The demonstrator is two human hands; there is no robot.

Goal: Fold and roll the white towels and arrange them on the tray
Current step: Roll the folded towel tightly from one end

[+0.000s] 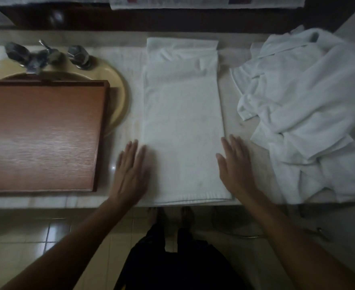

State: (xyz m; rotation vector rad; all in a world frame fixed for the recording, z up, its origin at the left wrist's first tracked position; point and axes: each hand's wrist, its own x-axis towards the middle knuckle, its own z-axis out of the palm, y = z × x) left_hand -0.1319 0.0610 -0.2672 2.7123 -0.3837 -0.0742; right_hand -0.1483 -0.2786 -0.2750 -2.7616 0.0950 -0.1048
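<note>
Two hands are pressing flat beside a folded white towel point(182, 126) on the counter point(47, 200), left hand point(130, 170) at its 8 o'clock, right hand point(235, 168) at 4 o'clock, fingers straight and together, gripping nothing. A wooden tray point(40, 135) is sitting at 9 o'clock, partly over the sink point(119, 91); a crumpled towel pile point(308, 111) is lying at 2 o'clock.

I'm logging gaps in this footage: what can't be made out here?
Head view only:
tray: left part cut off by the frame edge.
sink: mostly hidden under the tray.
towel pile: count unclear, crumpled, cut off right.
left hand: motion-blurred; contact with folded towel unclear.
</note>
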